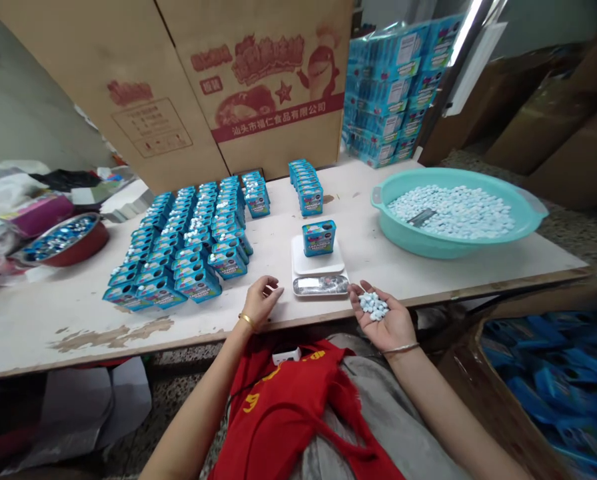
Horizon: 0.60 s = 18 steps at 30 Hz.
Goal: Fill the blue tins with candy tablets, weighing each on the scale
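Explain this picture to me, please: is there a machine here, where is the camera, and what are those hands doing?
There is no robot here, just a person working bare-handed. This single picture comes from a camera worn on the person's head, looking forward and down, so you see roughly what they see. The right hand, palm up, holds small pale pellets. The left hand holds nothing that I can see. Between them on the table is a white scale with a blue box on it. More boxes stand in rows to the left, and a green basin of similar pellets sits to the right.
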Available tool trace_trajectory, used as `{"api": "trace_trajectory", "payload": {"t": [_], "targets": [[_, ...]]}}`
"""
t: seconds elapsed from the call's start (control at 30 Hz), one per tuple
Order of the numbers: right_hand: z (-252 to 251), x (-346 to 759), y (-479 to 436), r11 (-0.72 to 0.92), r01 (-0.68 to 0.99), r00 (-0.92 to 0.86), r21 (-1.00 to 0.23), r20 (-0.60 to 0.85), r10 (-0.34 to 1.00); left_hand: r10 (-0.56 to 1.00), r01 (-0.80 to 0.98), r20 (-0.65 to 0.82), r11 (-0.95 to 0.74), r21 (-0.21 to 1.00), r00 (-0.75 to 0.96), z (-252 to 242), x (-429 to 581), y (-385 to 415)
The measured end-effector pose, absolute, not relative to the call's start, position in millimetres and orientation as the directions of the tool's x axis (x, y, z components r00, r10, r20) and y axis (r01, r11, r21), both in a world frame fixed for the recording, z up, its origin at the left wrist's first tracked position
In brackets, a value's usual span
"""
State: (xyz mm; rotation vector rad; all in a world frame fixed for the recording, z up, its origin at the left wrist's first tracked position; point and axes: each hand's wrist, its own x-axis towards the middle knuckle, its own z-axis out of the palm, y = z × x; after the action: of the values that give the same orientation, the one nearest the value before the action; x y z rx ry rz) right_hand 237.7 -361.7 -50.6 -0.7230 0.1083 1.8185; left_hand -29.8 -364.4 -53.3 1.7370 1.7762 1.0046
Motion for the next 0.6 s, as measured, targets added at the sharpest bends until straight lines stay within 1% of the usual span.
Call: {"api": "trace_trajectory", "payload": {"t": [0.07, 0.1, 0.17, 0.2, 0.23, 0.3, 0.37, 0.4, 0.47, 0.6], "targets": [[-51.0, 236.3, -359.9, -0.382, -0.885, -0.199, -0.267, -0.526, 0.827, 0.966, 0.684, 0.252, -0.143, 0.715, -0.062, -31.9, -22.8, -349.9], [-51.1, 235.3, -358.6, -0.385, -0.884, -0.201, -0.265, -0.527, 0.826, 0.947, 0.715, 0.319, -0.206, 0.668, -0.025, -20.3, -18.2, -340.1], [-50.7, 233.1, -354.8, -0.391, -0.882, -0.206, -0.263, -0.532, 0.822, 0.89, 0.784, 0.444, -0.348, 0.514, 0.105, 1.2, -7.3, -317.0], [-50.2, 231.9, -352.4, -0.395, -0.88, -0.207, -0.263, -0.535, 0.819, 0.861, 0.811, 0.473, -0.406, 0.421, 0.185, 10.2, -1.3, -304.4], [-49.4, 230.9, -349.8, -0.397, -0.879, -0.207, -0.263, -0.54, 0.816, 0.846, 0.832, 0.467, -0.44, 0.338, 0.258, 17.5, 4.7, -291.7], [-47.3, 229.3, -343.9, -0.4, -0.878, -0.204, -0.264, -0.549, 0.81, 0.867, 0.863, 0.349, -0.447, 0.234, 0.355, 27.2, 15.4, -267.0], [-45.1, 229.1, -337.8, -0.405, -0.878, -0.202, -0.254, -0.571, 0.795, 0.893, 0.878, 0.198, -0.44, 0.188, 0.405, 32.1, 22.8, -243.6], [-44.1, 229.5, -334.7, -0.409, -0.879, -0.202, -0.245, -0.585, 0.785, 0.896, 0.88, 0.149, -0.44, 0.179, 0.417, 33.6, 25.1, -231.9], [-42.6, 231.0, -328.5, -0.415, -0.881, -0.201, -0.227, -0.614, 0.763, 0.898, 0.881, 0.128, -0.439, 0.175, 0.421, 35.7, 26.9, -206.7], [-42.1, 233.4, -316.4, -0.408, -0.886, -0.182, -0.22, -0.644, 0.743, 0.925, 0.916, 0.177, -0.365, 0.166, 0.336, 34.3, 24.0, -146.5]]}}
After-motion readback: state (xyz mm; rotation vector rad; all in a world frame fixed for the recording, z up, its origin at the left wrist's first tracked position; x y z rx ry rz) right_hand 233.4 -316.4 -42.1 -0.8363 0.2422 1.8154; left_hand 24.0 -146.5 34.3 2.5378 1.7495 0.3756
